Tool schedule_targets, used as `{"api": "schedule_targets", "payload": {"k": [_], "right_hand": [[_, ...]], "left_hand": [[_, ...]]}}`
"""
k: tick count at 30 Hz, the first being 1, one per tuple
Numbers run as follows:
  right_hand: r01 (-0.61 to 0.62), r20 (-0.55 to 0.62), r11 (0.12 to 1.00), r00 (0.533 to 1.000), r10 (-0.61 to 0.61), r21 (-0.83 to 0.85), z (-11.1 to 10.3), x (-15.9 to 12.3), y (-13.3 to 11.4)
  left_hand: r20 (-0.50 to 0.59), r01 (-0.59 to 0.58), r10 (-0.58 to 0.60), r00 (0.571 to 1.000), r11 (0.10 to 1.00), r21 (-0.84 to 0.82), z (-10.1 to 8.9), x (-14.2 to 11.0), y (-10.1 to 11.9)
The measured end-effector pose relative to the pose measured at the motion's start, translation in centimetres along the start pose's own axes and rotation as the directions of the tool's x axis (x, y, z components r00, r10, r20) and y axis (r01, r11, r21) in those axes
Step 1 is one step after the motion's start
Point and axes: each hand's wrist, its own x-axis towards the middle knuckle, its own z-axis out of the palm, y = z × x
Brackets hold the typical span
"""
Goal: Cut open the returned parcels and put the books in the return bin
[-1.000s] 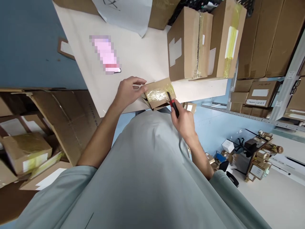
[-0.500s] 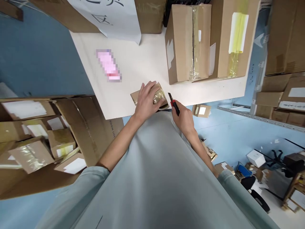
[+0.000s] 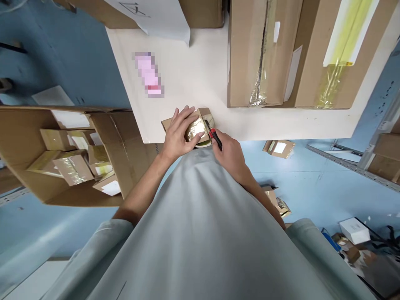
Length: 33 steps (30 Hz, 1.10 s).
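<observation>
Over on the far left, a big open carton (image 3: 120, 137) sits with a jumble of small taped boxes (image 3: 75, 168) inside it. Next along comes the white table (image 3: 150, 118), where a blurred pink item (image 3: 148, 75) lies and a sheet of paper (image 3: 156, 18) droops over the far side. Now the left hand (image 3: 179, 137): fingers long and lightly fanned, thumb stretched toward the person, the palm side laid over the small cardboard box (image 3: 196, 129) rather than wrapped around it. That box is right at the table's near edge, just in front of the grey-green shirt, its shiny tape catching the light. In comes the red-and-black cutter (image 3: 215, 138), blade angled over the box's right side; whether its tip touches, I can't quite tell. The right hand (image 3: 229, 152) has its fingers curled snugly around the handle. Beyond, a tall taped carton (image 3: 246, 54) stands on the table, a smaller carton (image 3: 278, 148) lies on the blue floor below, and a second tall carton (image 3: 325, 83) with yellow tape rounds out the right.
</observation>
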Motion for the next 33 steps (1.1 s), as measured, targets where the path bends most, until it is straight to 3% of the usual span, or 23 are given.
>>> {"api": "schedule_targets", "payload": {"k": [11,15,21,26,30,33], "right_hand": [[-0.004,0.068,1.000,0.998,0.005,-0.003,-1.0,-0.1,-0.6],[-0.094,0.119,0.989,0.987,0.108,-0.118,-1.1,0.4,-2.8],[-0.174,0.237,0.915,0.933,0.271,-0.363,-1.0,0.1,-6.3],[-0.208,0.332,0.875,0.867,0.372,-0.437,-0.8,-2.9,-5.4],[-0.220,0.270,0.883,0.897,0.351,-0.415,-2.5,-3.9,-4.2],[-0.230,0.163,0.890,0.935,0.314,-0.393,-3.5,-3.2,-1.5]], "left_hand": [[-0.018,0.006,-0.006,1.000,0.999,-0.033,0.2,-0.1,0.1],[-0.016,-0.014,0.014,1.000,0.999,-0.035,0.5,-0.3,0.1],[-0.043,-0.112,0.111,0.993,0.994,-0.016,1.2,-0.5,-0.7],[-0.088,-0.138,0.140,0.986,0.990,0.022,1.4,0.9,-1.5],[-0.071,-0.142,0.143,0.987,0.990,0.023,1.1,0.9,-1.8],[-0.071,-0.163,0.164,0.984,0.986,0.023,0.7,0.4,-2.1]]}}
